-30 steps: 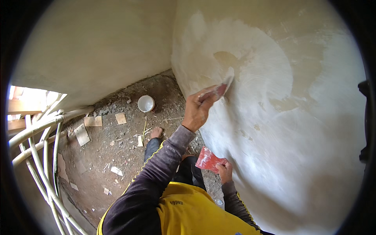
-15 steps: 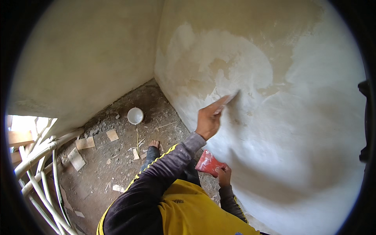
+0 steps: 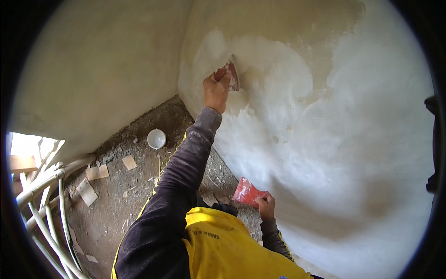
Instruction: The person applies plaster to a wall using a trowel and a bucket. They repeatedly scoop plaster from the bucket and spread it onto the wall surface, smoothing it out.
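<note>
The left hand [image 3: 216, 95] is reached out to the wall [image 3: 353, 139], with its fingers closed around the upper scraper [image 3: 226, 74], which is red and smeared with white. This scraper has its blade at the wall, where white and tan patches meet, not far from the corner. The right hand [image 3: 266, 206] is lower, near the body; it is closed on one end of the lower scraper [image 3: 246, 192], also red and smeared, whose wide end points to the left. On the floor [image 3: 114, 218] stands a white bowl [image 3: 156, 138], and pale poles [image 3: 52, 223] cross each other at the left
</note>
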{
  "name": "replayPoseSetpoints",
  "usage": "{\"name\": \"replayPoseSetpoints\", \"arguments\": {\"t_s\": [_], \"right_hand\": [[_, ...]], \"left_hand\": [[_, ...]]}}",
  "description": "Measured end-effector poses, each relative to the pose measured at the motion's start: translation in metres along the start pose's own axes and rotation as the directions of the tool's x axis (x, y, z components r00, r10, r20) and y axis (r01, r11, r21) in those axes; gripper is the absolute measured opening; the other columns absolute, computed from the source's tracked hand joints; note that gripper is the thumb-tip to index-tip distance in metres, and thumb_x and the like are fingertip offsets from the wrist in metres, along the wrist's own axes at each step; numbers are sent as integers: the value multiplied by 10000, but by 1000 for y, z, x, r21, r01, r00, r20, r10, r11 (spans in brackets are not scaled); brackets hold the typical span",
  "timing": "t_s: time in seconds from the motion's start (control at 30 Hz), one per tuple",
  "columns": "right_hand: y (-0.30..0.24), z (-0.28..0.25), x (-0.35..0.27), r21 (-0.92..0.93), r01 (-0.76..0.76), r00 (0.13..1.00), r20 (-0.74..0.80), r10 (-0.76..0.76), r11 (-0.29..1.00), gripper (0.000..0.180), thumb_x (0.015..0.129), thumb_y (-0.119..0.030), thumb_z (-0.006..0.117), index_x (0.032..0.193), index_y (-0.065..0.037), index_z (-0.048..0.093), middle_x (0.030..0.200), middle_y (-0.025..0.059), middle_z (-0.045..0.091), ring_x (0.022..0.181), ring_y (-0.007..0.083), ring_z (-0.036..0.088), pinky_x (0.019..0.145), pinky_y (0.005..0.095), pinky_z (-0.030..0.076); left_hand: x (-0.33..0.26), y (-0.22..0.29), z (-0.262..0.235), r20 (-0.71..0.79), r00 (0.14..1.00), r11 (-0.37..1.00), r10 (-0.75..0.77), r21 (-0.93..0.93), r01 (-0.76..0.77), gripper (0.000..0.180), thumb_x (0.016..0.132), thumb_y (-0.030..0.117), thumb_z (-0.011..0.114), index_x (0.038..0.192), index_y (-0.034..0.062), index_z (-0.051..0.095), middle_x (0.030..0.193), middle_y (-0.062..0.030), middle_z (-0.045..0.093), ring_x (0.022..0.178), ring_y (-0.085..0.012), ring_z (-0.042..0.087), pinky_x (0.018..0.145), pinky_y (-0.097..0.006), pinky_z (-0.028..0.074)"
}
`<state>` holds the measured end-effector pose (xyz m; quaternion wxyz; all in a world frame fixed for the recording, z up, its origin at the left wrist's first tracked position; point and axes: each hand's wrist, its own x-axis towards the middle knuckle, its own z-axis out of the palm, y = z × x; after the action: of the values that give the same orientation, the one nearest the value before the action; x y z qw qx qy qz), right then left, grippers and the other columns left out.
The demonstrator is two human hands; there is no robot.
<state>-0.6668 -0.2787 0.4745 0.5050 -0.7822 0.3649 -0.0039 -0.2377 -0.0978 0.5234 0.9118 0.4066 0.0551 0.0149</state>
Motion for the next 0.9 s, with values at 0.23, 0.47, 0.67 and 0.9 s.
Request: {"name": "replayPoseSetpoints", "arguments": {"t_s": [0.23, 0.47, 0.67, 0.9], "right_hand": [[30, -36, 13, 41, 106, 990, 90, -110, 993, 78, 811, -85, 647, 854, -21, 657, 740, -20, 602, 679, 72, 534, 611, 280, 446], [69, -86, 11, 106, 52, 994, 93, -62, 993, 44, 802, -72, 639, 812, -30, 628, 720, -39, 559, 675, 63, 496, 614, 270, 429], [92, -109, 30, 71, 93, 988, 113, -101, 993, 58, 790, -76, 643, 787, -25, 616, 720, -31, 566, 681, 72, 509, 611, 278, 430], [94, -103, 22, -32, 191, 980, 69, -188, 981, 63, 792, -76, 643, 800, -16, 626, 740, -14, 605, 673, 87, 519, 622, 286, 452]], "left_hand": [[-48, 39, 51, 73, 993, 994, 95, -53, -91, 82, 916, 38, 640, 948, -17, 692, 864, 15, 643, 765, -73, 536, 673, -267, 447], [-105, 65, 100, 125, 971, 975, 204, 66, -213, 157, 941, 66, 633, 998, -65, 698, 820, -11, 664, 699, -97, 548, 629, -274, 456], [-164, 49, 160, 186, 858, 752, 479, 417, -510, 263, 930, 40, 627, 1177, 22, 715, 789, -158, 691, 609, -161, 589, 600, -315, 489], [-230, 15, 136, 536, 650, 488, 539, 430, -759, 621, 787, -112, 597, 1367, 109, 607, 1340, -195, 627, 1180, -312, 659, 895, -375, 584]]}}
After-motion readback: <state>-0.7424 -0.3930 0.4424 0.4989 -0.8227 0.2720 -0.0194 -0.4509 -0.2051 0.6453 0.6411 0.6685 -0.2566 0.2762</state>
